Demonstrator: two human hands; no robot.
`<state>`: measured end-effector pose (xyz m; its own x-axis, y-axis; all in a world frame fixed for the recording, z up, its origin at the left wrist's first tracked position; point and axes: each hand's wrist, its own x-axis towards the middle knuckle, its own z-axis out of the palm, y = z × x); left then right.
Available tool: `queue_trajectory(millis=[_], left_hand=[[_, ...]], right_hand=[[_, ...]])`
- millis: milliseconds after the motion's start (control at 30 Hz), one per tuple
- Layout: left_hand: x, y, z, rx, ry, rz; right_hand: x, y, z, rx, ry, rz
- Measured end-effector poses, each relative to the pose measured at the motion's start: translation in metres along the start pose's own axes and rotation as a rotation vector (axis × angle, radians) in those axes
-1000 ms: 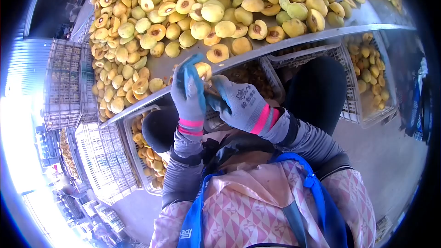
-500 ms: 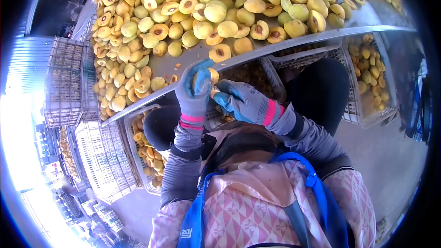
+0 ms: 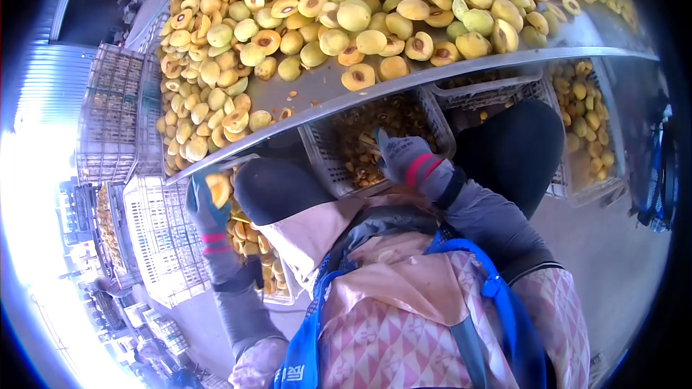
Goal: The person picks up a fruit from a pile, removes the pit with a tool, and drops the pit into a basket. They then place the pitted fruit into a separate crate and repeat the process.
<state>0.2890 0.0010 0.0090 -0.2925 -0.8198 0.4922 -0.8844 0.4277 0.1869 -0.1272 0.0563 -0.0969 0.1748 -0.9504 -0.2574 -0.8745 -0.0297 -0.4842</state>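
My left hand (image 3: 205,205), in a grey and blue glove, is at the left below the table edge. Its fingers close on a yellow peach half (image 3: 218,189), cut face showing an empty hollow, above a crate of pitted halves (image 3: 252,245). My right hand (image 3: 404,157), gloved alike, hangs over a crate (image 3: 324,162) of brown pits and scraps between my knees. Its fingers are curled by a thin pale object (image 3: 369,142), too small to make out. Halved peaches (image 3: 353,14), many with pits in, are heaped on the metal table (image 3: 288,94).
The table's raised metal rim (image 3: 461,70) runs between the heap and my lap. Another crate of peach halves (image 3: 587,122) stands under the table at right. Stacked crates (image 3: 108,115) and a white crate (image 3: 162,234) stand at left. My knees (image 3: 515,148) flank the pit crate.
My hands, together at the table rim before, have parted. The left moved down and left with the peach half; the right moved right and over the pit crate. The view shifted slightly.
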Motion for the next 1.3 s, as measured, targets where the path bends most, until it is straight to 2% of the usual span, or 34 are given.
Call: queue_trajectory(millis=[33, 67, 100, 133, 167, 200, 233, 267, 300, 333, 367, 433, 467, 500, 533, 600, 633, 667, 733, 800, 867, 900, 933, 1000, 1033, 1133, 1167, 1200, 1267, 1300], left_hand=[[-0.010, -0.004, -0.008, -0.558, 0.002, -0.585], [-0.006, -0.014, -0.019, -0.615, -0.135, -0.975], [-0.005, -0.019, -0.024, -0.356, -0.294, -0.852], [-0.004, -0.024, -0.025, -0.099, -0.443, -0.718], [0.000, -0.029, -0.016, 0.050, -0.308, -0.473], [0.031, 0.004, -0.015, -0.088, -0.272, -0.347], [0.057, 0.022, -0.001, -0.058, -0.202, -0.326], [0.090, 0.060, 0.006, -0.065, -0.249, -0.275], [0.114, 0.069, 0.034, -0.168, -0.194, -0.095], [0.138, 0.107, 0.049, -0.232, -0.203, 0.000], [0.161, 0.109, 0.078, -0.154, -0.239, 0.198], [0.197, 0.137, 0.133, -0.150, -0.396, 0.228], [0.210, 0.136, 0.165, -0.011, -0.452, 0.314], [0.216, 0.146, 0.185, 0.197, -0.570, 0.231], [0.224, 0.152, 0.191, 0.191, -0.576, 0.237], [0.232, 0.163, 0.194, 0.327, -0.776, 0.133], [0.228, 0.152, 0.194, 0.292, -0.706, 0.237], [0.224, 0.147, 0.189, 0.296, -0.715, 0.237], [0.217, 0.145, 0.168, -0.598, -0.867, -0.464], [0.186, 0.147, 0.134, -1.187, -0.795, -0.377], [0.156, 0.181, 0.110, -1.629, -0.701, -0.418], [0.144, 0.193, 0.106, -1.730, -0.611, -0.454], [0.134, 0.199, 0.110, -1.735, -0.609, -0.453], [0.119, 0.214, 0.114, -0.961, -0.308, -0.143], [0.109, 0.228, 0.106, -0.975, -0.234, -0.045], [0.111, 0.252, 0.083, -0.842, -0.246, -0.036], [0.113, 0.250, 0.088, -0.663, -0.126, 0.193], [0.111, 0.251, 0.088, -0.664, -0.127, 0.195], [0.106, 0.261, 0.088, -0.940, -0.167, -0.069], [0.105, 0.262, 0.092, -0.940, -0.169, -0.069]], right_hand=[[0.002, 0.006, 0.012, 0.001, 0.004, -0.003], [0.003, 0.017, 0.030, -0.232, -0.179, -0.107], [0.002, 0.019, 0.036, -0.469, -0.358, -0.210], [0.003, 0.020, 0.041, -0.473, -0.352, -0.210], [0.003, 0.019, 0.041, -0.449, -0.293, -0.195], [0.004, 0.020, 0.040, -0.426, -0.238, -0.180], [0.006, 0.016, 0.030, -0.435, -0.240, -0.183], [0.004, 0.007, 0.013, -0.264, -0.151, -0.132], [0.003, -0.001, -0.001, -0.089, -0.062, -0.077], [0.001, -0.006, -0.010, -0.089, -0.059, -0.077], [-0.001, -0.009, -0.018, 0.000, 0.004, -0.104], [-0.004, -0.010, -0.024, 0.089, 0.071, -0.120], [-0.005, -0.011, -0.025, 0.119, 0.114, -0.131], [-0.005, -0.010, -0.026, 0.150, 0.154, -0.143], [-0.006, -0.009, -0.029, 0.151, 0.153, -0.134], [-0.010, -0.009, -0.036, 0.196, 0.224, -0.161], [-0.013, -0.009, -0.040, 0.204, 0.219, -0.154], [-0.014, -0.009, -0.045, 0.277, 0.295, -0.201], [-0.012, -0.012, -0.058, 0.359, 0.382, -0.250], [-0.011, -0.017, -0.068, 0.570, 0.584, -0.376], [-0.006, -0.019, -0.063, 0.655, 0.606, -0.394], [-0.005, -0.023, -0.064, 0.664, 0.644, -0.381], [-0.005, -0.026, -0.066, 0.668, 0.683, -0.366], [-0.009, -0.032, -0.074, 0.691, 0.683, -0.357], [-0.010, -0.034, -0.075, 0.719, 0.684, -0.346], [-0.007, -0.036, -0.073, 0.713, 0.760, -0.372], [-0.008, -0.037, -0.074, 0.713, 0.763, -0.371], [-0.010, -0.038, -0.076, 0.671, 0.757, -0.345], [-0.014, -0.041, -0.077, 0.628, 0.752, -0.317], [-0.015, -0.043, -0.077, 0.636, 0.776, -0.319]])
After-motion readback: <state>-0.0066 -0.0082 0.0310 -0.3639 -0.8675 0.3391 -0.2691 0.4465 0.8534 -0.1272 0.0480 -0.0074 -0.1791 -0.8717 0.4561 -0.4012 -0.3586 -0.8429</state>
